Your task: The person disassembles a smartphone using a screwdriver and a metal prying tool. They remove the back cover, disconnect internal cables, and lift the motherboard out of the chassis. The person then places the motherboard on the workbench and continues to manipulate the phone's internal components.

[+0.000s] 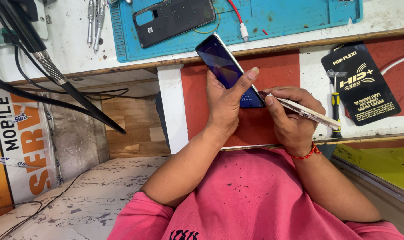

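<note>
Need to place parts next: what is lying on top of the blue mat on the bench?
On the blue mat lie a dark phone back cover and a red cable with a white plug. Whatever is beneath the cover is hidden.

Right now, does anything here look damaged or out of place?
Yes: a dark phone back cover lies detached on the blue mat. The left hand holds a phone; the right hand holds a thin tool.
</note>
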